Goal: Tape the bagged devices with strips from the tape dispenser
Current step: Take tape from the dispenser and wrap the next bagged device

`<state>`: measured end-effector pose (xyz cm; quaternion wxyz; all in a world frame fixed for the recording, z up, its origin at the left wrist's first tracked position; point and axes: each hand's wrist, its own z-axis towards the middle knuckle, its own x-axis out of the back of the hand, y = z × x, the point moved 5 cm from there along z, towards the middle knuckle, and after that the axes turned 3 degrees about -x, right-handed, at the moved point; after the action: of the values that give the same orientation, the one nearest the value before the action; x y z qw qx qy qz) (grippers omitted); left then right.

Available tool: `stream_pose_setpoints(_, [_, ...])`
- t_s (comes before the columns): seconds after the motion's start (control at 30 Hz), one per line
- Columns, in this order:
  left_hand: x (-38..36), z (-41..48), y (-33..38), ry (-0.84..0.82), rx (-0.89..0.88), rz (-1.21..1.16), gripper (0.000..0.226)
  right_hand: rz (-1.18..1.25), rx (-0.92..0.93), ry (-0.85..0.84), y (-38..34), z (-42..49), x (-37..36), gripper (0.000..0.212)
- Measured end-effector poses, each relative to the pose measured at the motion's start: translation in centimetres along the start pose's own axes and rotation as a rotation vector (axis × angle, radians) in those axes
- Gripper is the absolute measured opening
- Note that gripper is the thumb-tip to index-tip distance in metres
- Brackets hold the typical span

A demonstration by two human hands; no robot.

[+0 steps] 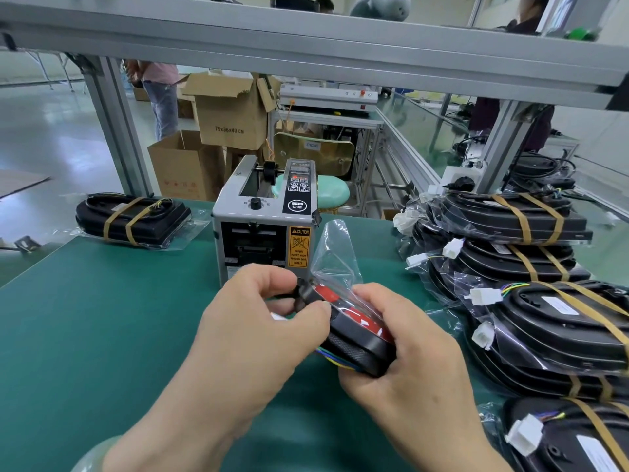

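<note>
In the head view, a black bagged device [357, 338] is held above the green mat [102, 318], just in front of the tape dispenser [265, 226] and tilted with its far end raised. It is gripped by both hands. The left hand [258, 321] is curled round its far end, with the thumb laid on top. The right hand [408, 352] is wrapped round its near, lower end from the right. The loose end of the clear bag [335, 253] is seen standing up beside the dispenser's yellow caution label. A red patch is visible on the device through the plastic, and coloured wires show beneath it. At the right edge of the mat, bagged devices bound with brown tape are piled in a stack [531, 301]. One more taped device [132, 216] is seen lying alone at the far left. Cardboard boxes [231, 110] are seen behind the bench.
</note>
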<state>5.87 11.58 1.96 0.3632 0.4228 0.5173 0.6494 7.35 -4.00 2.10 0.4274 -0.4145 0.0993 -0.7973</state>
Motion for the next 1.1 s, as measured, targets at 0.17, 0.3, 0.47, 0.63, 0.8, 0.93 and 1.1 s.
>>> stream_pose_setpoints(0.17, [-1.3, 0.2, -1.1, -0.152, 0.201, -0.323, 0.072, 0.010, -0.001, -0.008, 0.1, 0.0, -0.1, 0.054])
stream_pose_setpoints(0.3, [-1.6, 0.7, -1.9, -0.142, 0.315, -0.424, 0.019, 0.015, -0.038, 0.004, 0.6, -0.1, -0.1, 0.059])
stream_pose_setpoints(0.47, [-1.1, 0.6, -2.1, -0.168, 0.326, -0.365, 0.026, 0.048, -0.069, -0.005, 0.7, -0.1, -0.2, 0.062])
stream_pose_setpoints(0.63, [-1.4, 0.3, -0.8, -0.246, 0.177, -0.211, 0.058, 0.045, -0.037, 0.010, 0.5, -0.2, -0.2, 0.058])
stream_pose_setpoints(0.8, [-0.9, 0.8, -0.2, -0.245, 0.042, -0.042, 0.073, 0.053, -0.036, 0.024, 0.7, -0.4, -0.2, 0.058])
stream_pose_setpoints(0.93, [-1.2, 0.2, 0.0, -0.274, -0.017, -0.026, 0.083, 0.057, -0.027, 0.005, 0.5, -0.2, -0.4, 0.059])
stream_pose_setpoints(1.1, [-0.5, 1.6, -1.4, -0.263, 0.129, -0.273, 0.054, 0.301, -0.155, -0.270, 1.9, -0.5, -1.3, 0.101])
